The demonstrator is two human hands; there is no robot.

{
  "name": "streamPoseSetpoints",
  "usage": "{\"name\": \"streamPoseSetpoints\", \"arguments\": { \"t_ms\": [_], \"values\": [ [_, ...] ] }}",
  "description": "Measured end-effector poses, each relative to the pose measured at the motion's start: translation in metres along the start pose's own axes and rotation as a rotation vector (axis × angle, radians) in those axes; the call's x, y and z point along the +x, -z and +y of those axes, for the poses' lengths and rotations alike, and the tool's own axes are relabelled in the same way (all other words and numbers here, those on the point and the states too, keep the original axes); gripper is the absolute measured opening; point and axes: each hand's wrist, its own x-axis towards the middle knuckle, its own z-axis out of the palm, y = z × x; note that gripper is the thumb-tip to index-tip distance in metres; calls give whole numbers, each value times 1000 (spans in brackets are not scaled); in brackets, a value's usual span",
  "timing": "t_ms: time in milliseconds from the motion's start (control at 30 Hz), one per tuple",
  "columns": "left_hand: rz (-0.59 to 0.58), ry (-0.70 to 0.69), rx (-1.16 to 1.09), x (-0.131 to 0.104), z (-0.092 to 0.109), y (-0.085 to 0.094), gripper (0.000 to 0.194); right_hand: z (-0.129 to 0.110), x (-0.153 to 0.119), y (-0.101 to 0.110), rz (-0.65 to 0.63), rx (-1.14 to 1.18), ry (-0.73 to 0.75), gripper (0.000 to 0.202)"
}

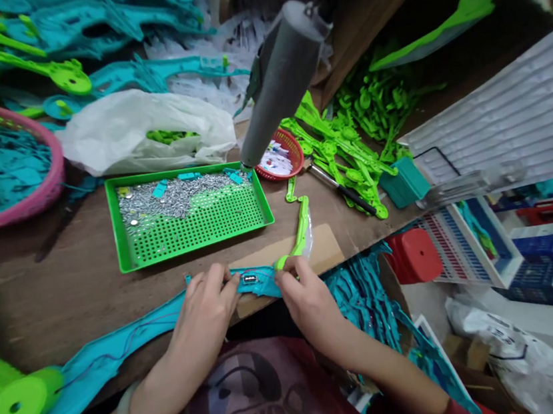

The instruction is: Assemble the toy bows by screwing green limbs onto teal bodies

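Note:
A long turquoise plastic piece (136,335) lies along the table's near edge, with a thin dark wire running along it. Near its right end sits a small black and silver part (250,279). My left hand (206,303) is closed, its fingertips pinching the turquoise piece just left of that part. At the right end, my right hand (311,300) pinches the same piece with thumb and fingers; what lies under the fingertips is hidden. A bright green plastic piece (301,234) touches or nearly touches the right fingers, on a flat piece of cardboard (326,248).
A green perforated tray (194,234) holds many small screws. Over its right corner hangs a grey electric screwdriver (278,76). A red basket (294,148), a black-handled tool (342,189), green parts (346,158) and a pink basket (56,160) surround it. Turquoise pieces (368,296) are stacked below right.

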Motion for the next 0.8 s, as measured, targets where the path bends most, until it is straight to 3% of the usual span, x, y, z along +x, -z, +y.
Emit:
{"name": "streamPoseSetpoints", "arguments": {
  "t_ms": [100, 233, 300, 367, 500, 567, 633, 800],
  "values": [
    [-4, -6, 11, 0, 0, 1, 24, -7, -1, 7, -70, -372, 160, 20],
    [-1, -7, 15, 1, 1, 2, 21, -9, 6, 20, -140, -493, 378, 38],
    [13, -15, 13, 2, 1, 2, 19, -7, 9, 21, -155, -527, 462, 36],
    [31, -27, 7, 3, 1, 3, 18, -5, 10, 18, -151, -581, 472, 29],
    [48, -33, 19, 3, 1, 2, 18, -4, 8, 14, -145, -600, 352, 26],
    [43, -30, 29, 2, 0, 1, 18, -5, 5, 13, -148, -416, 295, 31],
    [46, -32, 27, 2, -1, 0, 19, -3, 3, 12, -144, -57, 160, 31],
    [75, -42, 23, 1, -2, -3, 20, 9, 7, 2, -161, 1096, -518, 21]
  ]
}}
